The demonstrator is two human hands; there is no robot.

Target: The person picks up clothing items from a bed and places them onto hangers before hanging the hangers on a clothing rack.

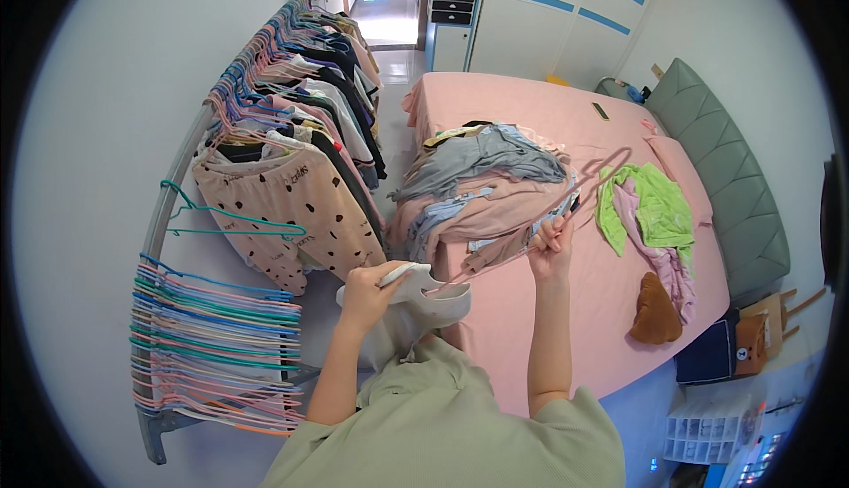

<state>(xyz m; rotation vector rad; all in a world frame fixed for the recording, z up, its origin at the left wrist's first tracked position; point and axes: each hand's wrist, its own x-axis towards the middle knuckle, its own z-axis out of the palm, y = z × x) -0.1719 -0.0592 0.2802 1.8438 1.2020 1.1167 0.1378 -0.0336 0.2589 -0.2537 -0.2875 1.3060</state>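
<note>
My left hand (369,297) grips the edge of a white garment (443,305), which hangs down in front of my body. In my right hand (552,249) is a pink clothes hanger (600,183), raised over the bed with its hook end pointing away to the right. The hanger's near end reaches the neck opening of the white garment; whether it is inside cannot be told. Beyond the hanger lies a heap of clothes (491,163) in grey, pink and light blue. A light green garment (663,206) and a pinkish one (653,262) lie to the right.
A metal clothes rack (189,136) runs along the left, with many clothes on hangers, including dotted trousers (298,203). Stacked bare hangers (219,335) fill its near end. On the pink-sheeted bed (504,342) are a brown cushion (655,312) and a phone (600,111).
</note>
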